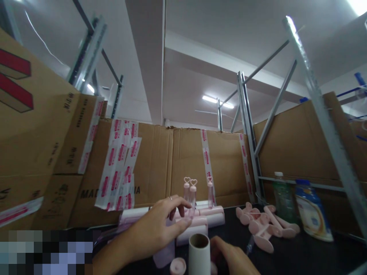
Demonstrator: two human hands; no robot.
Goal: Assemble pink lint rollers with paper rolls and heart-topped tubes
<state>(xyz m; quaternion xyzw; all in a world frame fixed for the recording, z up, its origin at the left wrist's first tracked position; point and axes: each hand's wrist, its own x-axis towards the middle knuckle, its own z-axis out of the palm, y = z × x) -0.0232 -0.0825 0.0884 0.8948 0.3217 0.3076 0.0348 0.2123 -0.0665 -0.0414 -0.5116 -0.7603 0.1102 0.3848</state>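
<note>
My left hand [169,217] reaches over the middle of the black table, its thumb and fingers apart and curved. Its fingertips are close to a clear pink tube [193,198] topped by a heart-shaped loop; whether they touch it I cannot tell. Two similar tubes stand nearby, one of them a clear tube [210,194] farther right. At the bottom, my right hand [233,258] has its fingers curled against the right side of an upright white hollow cylinder [199,256] with a brownish inside. Part of that grip is hidden. A small round pink cap [178,266] lies left of the cylinder.
Pink-and-white cylinders [191,233] lie behind my hands. To the right are a pile of pink plastic parts [262,225], a green bottle [283,200] and a blue-capped bottle [312,210]. A taped cardboard wall [186,160] closes the back, with metal posts [248,126] beside it.
</note>
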